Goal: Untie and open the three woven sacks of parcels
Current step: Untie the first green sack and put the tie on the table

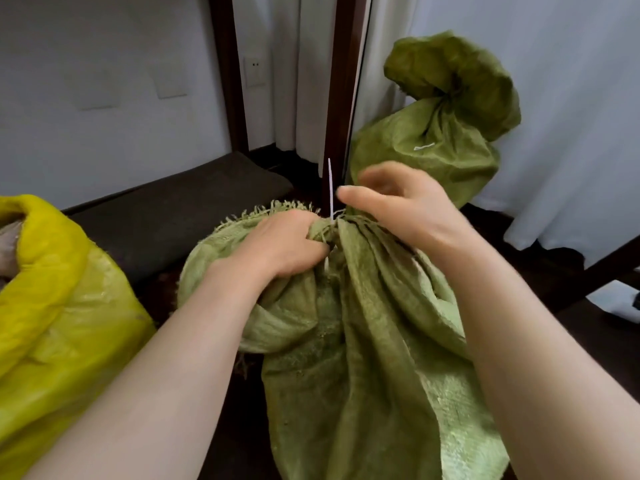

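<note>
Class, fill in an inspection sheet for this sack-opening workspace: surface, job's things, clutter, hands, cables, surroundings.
Surface: dark floor, with a dark mat at the left.
Job's things: near green sack, neck bunched and bound by a white tie whose tail stands up; far green sack, neck gathered shut; yellow sack at the left, mouth seemingly open.
Clutter: pale item at the right edge, cut off, unidentifiable.
Hands: left hand grips the near sack's bunched neck; right hand is beside the tie, blurred, grasp unclear.
Cables: nothing seen.
Surroundings: white curtains, dark wooden post, wall socket.
</note>
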A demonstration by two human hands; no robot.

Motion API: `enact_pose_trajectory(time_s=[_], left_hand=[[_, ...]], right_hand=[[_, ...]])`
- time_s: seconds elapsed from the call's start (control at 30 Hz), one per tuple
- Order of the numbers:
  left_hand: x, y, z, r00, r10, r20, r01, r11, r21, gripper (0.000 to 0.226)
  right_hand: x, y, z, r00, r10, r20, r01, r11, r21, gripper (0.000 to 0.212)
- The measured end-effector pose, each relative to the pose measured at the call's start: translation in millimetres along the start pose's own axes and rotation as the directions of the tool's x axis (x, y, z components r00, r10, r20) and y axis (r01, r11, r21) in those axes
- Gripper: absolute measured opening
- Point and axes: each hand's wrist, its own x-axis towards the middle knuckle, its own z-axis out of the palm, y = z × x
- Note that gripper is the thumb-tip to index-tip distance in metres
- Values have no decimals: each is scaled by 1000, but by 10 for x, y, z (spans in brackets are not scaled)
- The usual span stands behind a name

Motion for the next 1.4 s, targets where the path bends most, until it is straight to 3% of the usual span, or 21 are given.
enact_pose_trajectory(time_s=[0.1, 0.17, 0.2, 0.27, 0.3, 0.37, 0.43, 0.5, 0.57, 0.63, 0.67, 0.73, 0.8, 0.87, 0.97, 1.03, 1.1, 1.17, 1.27, 1.33, 1.4], left_hand=[[-14, 46, -126, 998, -23, 56, 30, 991, -130, 15], [-27, 41, -185, 992, -29, 124, 60, 966, -252, 9], [-49, 40, -220, 985, -34, 168, 83, 953, -290, 8], [-55, 24, -257, 975, -26, 222, 95, 947, -306, 29], [-28, -1, -257, 983, -13, 186, 59, 968, -245, 44], [22, -36, -224, 997, 29, -70, -26, 999, 46, 75], [1, 3, -182, 897, 90, -433, 24, 968, 250, 83], [-18, 62, -96, 710, 172, -683, 55, 953, 297, 74], [-21, 105, -5, 529, 271, -804, 11, 945, 326, 61], [4, 132, 31, 428, 375, -823, -155, 927, 342, 47], [24, 142, 44, 450, 404, -796, -268, 912, 311, 38], [20, 189, 75, 630, 369, -684, -395, 910, 127, 30], [16, 229, 146, 852, 215, -478, -290, 953, -88, 49], [38, 228, 233, 943, 84, -323, -161, 962, -219, 66], [45, 204, 246, 965, 25, -260, -116, 933, -340, 74], [49, 166, 231, 973, 46, -228, -134, 911, -389, 78], [42, 120, 239, 972, 84, -220, -169, 900, -401, 82], [33, 87, 257, 966, 79, -246, -173, 903, -394, 83], [33, 54, 283, 948, 61, -312, -183, 908, -378, 83], [29, 62, 294, 934, 82, -347, -206, 919, -337, 85], [44, 72, 297, 929, 63, -365, -200, 915, -351, 89]], right_hand=[[-39, -150, -26, 952, -105, 287, 165, 967, -193, 72], [-10, -42, 57, 957, -96, 275, 179, 939, -295, 64], [1, 29, 89, 970, -80, 230, 128, 971, -202, 52], [2, 183, 104, 970, 27, 242, -73, 981, 182, 33], [-7, 250, 97, 957, 74, 280, -167, 931, 326, 29], [-10, 348, 69, 939, 124, 320, -270, 842, 467, 26], [1, 363, 58, 937, 157, 312, -318, 752, 577, 29], [18, 353, 51, 948, 175, 267, -312, 686, 657, 28], [23, 332, 54, 962, 196, 192, -274, 691, 669, 22], [24, 336, 79, 968, 212, 132, -245, 707, 663, 17], [23, 336, 97, 970, 215, 112, -234, 715, 659, 17], [14, 326, 132, 978, 190, 86, -198, 726, 658, 19], [4, 310, 150, 987, 124, 100, -159, 704, 692, 23], [9, 320, 167, 983, 66, 171, -171, 659, 732, 35], [-8, 341, 180, 959, 85, 271, -269, 582, 767, 60], [-39, 327, 153, 950, 108, 294, -302, 561, 770, 56], [-60, 236, 88, 962, 166, 218, -270, 714, 646, 37], [-16, 134, 16, 988, 149, -31, -126, 917, 379, 27], [11, -64, -46, 933, -157, -325, 227, 956, 188, 21], [10, -138, -66, 905, -305, -298, 355, 925, 132, 20], [17, -145, -67, 936, -321, -145, 317, 947, -47, 14]])
